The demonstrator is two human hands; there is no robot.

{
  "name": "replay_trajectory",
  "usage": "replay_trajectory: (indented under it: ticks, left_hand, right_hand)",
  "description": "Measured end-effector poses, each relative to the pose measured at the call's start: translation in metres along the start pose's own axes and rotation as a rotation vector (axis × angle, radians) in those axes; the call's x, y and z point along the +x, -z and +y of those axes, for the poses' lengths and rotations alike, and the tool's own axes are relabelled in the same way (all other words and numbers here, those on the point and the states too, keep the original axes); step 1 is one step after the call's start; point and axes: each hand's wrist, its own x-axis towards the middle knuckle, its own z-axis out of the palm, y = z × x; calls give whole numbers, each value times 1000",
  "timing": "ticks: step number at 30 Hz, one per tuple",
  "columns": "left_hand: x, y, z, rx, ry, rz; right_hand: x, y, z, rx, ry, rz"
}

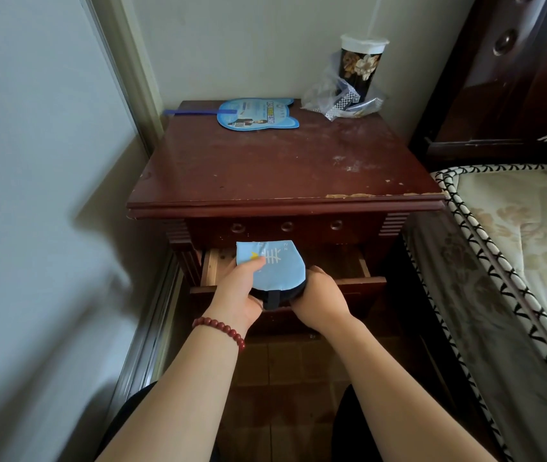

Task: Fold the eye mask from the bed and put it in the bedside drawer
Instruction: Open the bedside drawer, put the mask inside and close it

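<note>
The folded light-blue eye mask [277,266], with a dark underside and a black strap hanging at its near edge, is held over the open drawer [358,281] of the dark red wooden bedside cabinet [285,161]. My left hand [237,290] grips its left side, thumb on top of the blue face. My right hand [320,296] holds its right edge from below. The drawer's pale wooden inside shows on the left and right of the mask; the rest of its inside is hidden by my hands.
A blue hand fan [255,114] and a lidded floral cup [362,63] with a crumpled plastic wrapper [335,98] lie at the back of the cabinet top. The bed [512,248] presses close on the right, a wall on the left. Tiled floor lies below.
</note>
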Motion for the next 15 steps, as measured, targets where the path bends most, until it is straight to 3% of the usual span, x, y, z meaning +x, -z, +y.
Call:
replay_trajectory:
  ticks: [3, 8, 15]
  left_hand:
    - [-1, 0, 1, 5, -8, 6]
    - [-1, 5, 6, -10, -13, 7]
    - [0, 5, 10, -40, -5, 17]
  right_hand:
    - [-1, 1, 2, 21, -70, 80]
    - [0, 0, 6, -139, -15, 128]
    - [2, 4, 5, -40, -53, 35]
